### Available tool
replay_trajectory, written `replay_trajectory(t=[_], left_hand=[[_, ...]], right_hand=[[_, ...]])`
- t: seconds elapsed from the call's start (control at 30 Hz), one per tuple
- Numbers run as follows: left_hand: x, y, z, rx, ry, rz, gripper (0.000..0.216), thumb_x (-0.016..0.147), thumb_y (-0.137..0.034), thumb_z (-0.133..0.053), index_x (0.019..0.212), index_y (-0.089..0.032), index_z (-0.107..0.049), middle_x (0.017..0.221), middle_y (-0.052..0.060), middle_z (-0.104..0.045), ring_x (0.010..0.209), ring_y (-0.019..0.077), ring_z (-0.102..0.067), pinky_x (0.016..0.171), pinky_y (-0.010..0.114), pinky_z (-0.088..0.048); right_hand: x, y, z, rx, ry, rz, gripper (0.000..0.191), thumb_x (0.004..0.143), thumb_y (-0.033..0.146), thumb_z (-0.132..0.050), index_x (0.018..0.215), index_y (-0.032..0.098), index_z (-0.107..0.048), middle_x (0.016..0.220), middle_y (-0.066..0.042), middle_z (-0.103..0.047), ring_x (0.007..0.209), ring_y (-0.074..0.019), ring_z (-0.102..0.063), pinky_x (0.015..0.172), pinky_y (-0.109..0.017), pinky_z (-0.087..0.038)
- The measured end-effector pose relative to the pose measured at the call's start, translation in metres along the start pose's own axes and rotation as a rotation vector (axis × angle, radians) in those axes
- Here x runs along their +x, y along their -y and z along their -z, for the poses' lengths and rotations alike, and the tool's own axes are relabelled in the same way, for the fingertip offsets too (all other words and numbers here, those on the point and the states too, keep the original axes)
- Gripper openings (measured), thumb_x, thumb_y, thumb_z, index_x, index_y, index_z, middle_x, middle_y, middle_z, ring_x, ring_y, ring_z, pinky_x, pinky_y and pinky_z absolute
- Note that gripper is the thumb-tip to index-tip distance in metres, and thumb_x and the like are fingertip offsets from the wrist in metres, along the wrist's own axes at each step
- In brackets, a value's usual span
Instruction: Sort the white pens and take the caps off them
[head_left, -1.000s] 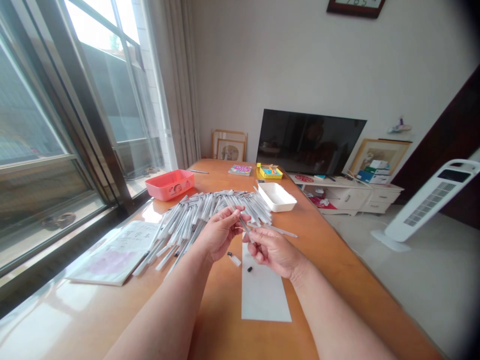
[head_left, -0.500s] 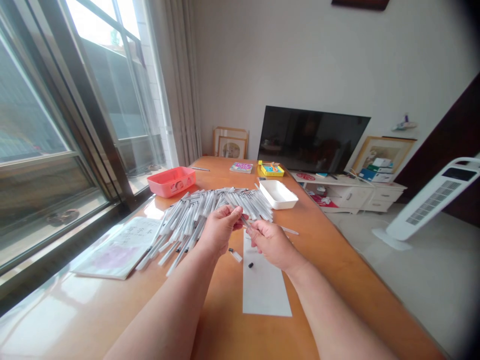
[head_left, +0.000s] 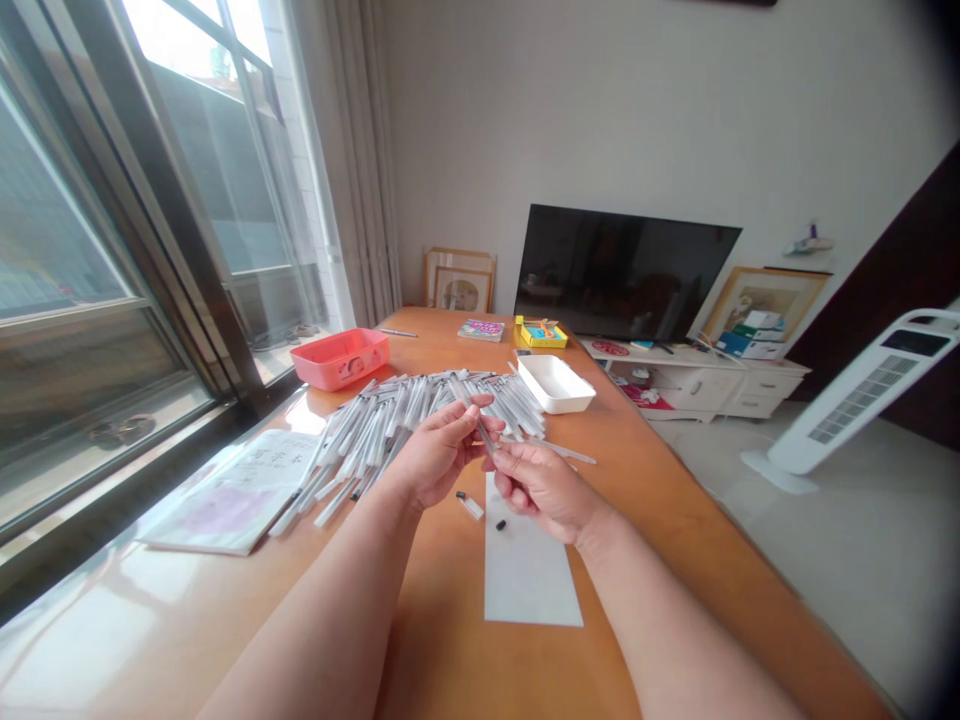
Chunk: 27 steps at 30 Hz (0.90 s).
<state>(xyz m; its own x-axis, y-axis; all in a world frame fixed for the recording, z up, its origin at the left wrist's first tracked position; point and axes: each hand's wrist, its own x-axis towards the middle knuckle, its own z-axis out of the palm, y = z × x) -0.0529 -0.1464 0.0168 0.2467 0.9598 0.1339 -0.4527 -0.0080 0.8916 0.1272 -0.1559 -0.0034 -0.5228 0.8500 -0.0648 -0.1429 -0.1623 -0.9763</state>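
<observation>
- The pen is a thin, pale grey stick with a darker tip, held slanted above the bench, just in front of the near edge of the pen pile.
- The left hand has its fingers closed around the upper end of the pen; the thumb and forefinger pinch it.
- The right hand has its fingers curled shut on the lower end of the same pen, so the pen runs between the two hands, which nearly touch.
- Below the hands, nearer than the pen pile, lies a white paper sheet flat on the bench.
- A small white cap lies just left of the sheet's far corner, and a tiny black piece sits on the sheet.
- The pen pile is a wide fan of many like pens; the hands hide part of its near edge.
- One loose pen lies just right of the pile.
- A white tray stands beyond the pile's right end; a red basket stands beyond its left end.
- A booklet lies left of the pile, by the window.
- A television stands far behind the pile.
</observation>
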Motion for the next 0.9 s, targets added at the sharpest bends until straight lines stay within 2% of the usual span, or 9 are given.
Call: replay_trajectory(t=[0.1, 0.2, 0.37, 0.47, 0.53, 0.63, 0.73, 0.8, 0.9], left_hand=[[-0.001, -0.004, 0.003, -0.016, 0.014, 0.000, 0.034, 0.085, -0.040, -0.073, 0.108, -0.017, -0.066, 0.099, 0.011, -0.073, 0.082, 0.0180, -0.067, 0.074, 0.030, -0.051], [0.001, -0.002, 0.002, 0.015, -0.074, -0.019, 0.030, 0.081, -0.040, -0.078, 0.093, -0.015, -0.067, 0.094, 0.010, -0.073, 0.081, 0.0168, -0.067, 0.078, 0.030, -0.052], [0.004, 0.005, -0.006, 0.103, -0.261, -0.084, 0.038, 0.073, -0.043, -0.083, 0.069, -0.014, -0.059, 0.077, 0.006, -0.070, 0.062, 0.0099, -0.057, 0.067, 0.027, -0.047], [0.005, 0.010, -0.011, 0.156, -0.392, -0.138, 0.042, 0.070, -0.044, -0.084, 0.064, -0.016, -0.054, 0.069, 0.004, -0.067, 0.058, 0.0098, -0.055, 0.063, 0.027, -0.044], [0.006, 0.011, -0.012, 0.184, -0.443, -0.160, 0.042, 0.070, -0.046, -0.084, 0.064, -0.016, -0.054, 0.067, 0.003, -0.066, 0.059, 0.0100, -0.055, 0.063, 0.026, -0.043], [0.004, 0.009, -0.009, 0.182, -0.361, -0.122, 0.039, 0.075, -0.046, -0.081, 0.071, -0.016, -0.057, 0.076, 0.005, -0.069, 0.064, 0.0108, -0.058, 0.069, 0.027, -0.046], [0.002, 0.003, -0.002, 0.101, -0.181, -0.056, 0.034, 0.082, -0.045, -0.075, 0.097, -0.016, -0.065, 0.092, 0.007, -0.071, 0.076, 0.0135, -0.063, 0.073, 0.028, -0.049], [0.000, -0.002, 0.002, 0.030, -0.078, -0.033, 0.036, 0.087, -0.044, -0.070, 0.111, -0.018, -0.064, 0.097, 0.008, -0.071, 0.079, 0.0152, -0.065, 0.072, 0.028, -0.050], [-0.001, -0.005, 0.004, -0.015, -0.002, -0.023, 0.031, 0.089, -0.042, -0.068, 0.107, -0.017, -0.063, 0.096, 0.009, -0.071, 0.077, 0.0161, -0.066, 0.067, 0.028, -0.051]], right_hand=[[-0.002, 0.003, 0.000, 0.092, 0.021, -0.004, 0.038, 0.083, 0.054, -0.072, 0.089, 0.016, -0.066, 0.064, 0.003, -0.052, 0.048, -0.0053, -0.030, 0.046, -0.022, -0.018], [-0.002, 0.004, -0.001, -0.003, -0.017, 0.051, 0.039, 0.083, 0.055, -0.071, 0.085, 0.018, -0.064, 0.066, 0.002, -0.055, 0.049, -0.0062, -0.031, 0.047, -0.022, -0.020], [0.002, 0.000, -0.003, -0.430, -0.184, 0.242, 0.034, 0.089, 0.052, -0.063, 0.077, 0.021, -0.060, 0.066, 0.001, -0.058, 0.057, -0.0119, -0.046, 0.054, -0.025, -0.033], [0.005, -0.004, -0.005, -0.707, -0.317, 0.428, 0.027, 0.092, 0.042, -0.061, 0.075, 0.022, -0.061, 0.066, 0.000, -0.057, 0.062, -0.0152, -0.048, 0.058, -0.028, -0.033], [0.006, -0.006, -0.006, -0.785, -0.364, 0.484, 0.023, 0.093, 0.038, -0.060, 0.076, 0.022, -0.061, 0.066, 0.000, -0.058, 0.064, -0.0159, -0.048, 0.059, -0.029, -0.032], [0.007, -0.008, -0.007, -0.636, -0.313, 0.368, 0.027, 0.093, 0.043, -0.060, 0.076, 0.022, -0.058, 0.068, 0.000, -0.058, 0.063, -0.0149, -0.048, 0.058, -0.028, -0.033], [0.004, -0.007, -0.008, -0.314, -0.160, 0.158, 0.033, 0.090, 0.052, -0.063, 0.081, 0.021, -0.059, 0.066, 0.002, -0.055, 0.055, -0.0107, -0.042, 0.052, -0.025, -0.029], [0.001, -0.004, -0.009, -0.120, -0.086, 0.081, 0.035, 0.086, 0.054, -0.067, 0.085, 0.019, -0.061, 0.065, 0.003, -0.054, 0.051, -0.0078, -0.036, 0.048, -0.023, -0.024], [-0.002, 0.000, -0.009, 0.080, -0.019, 0.018, 0.037, 0.085, 0.054, -0.070, 0.089, 0.017, -0.065, 0.065, 0.003, -0.055, 0.049, -0.0057, -0.035, 0.047, -0.022, -0.021]])
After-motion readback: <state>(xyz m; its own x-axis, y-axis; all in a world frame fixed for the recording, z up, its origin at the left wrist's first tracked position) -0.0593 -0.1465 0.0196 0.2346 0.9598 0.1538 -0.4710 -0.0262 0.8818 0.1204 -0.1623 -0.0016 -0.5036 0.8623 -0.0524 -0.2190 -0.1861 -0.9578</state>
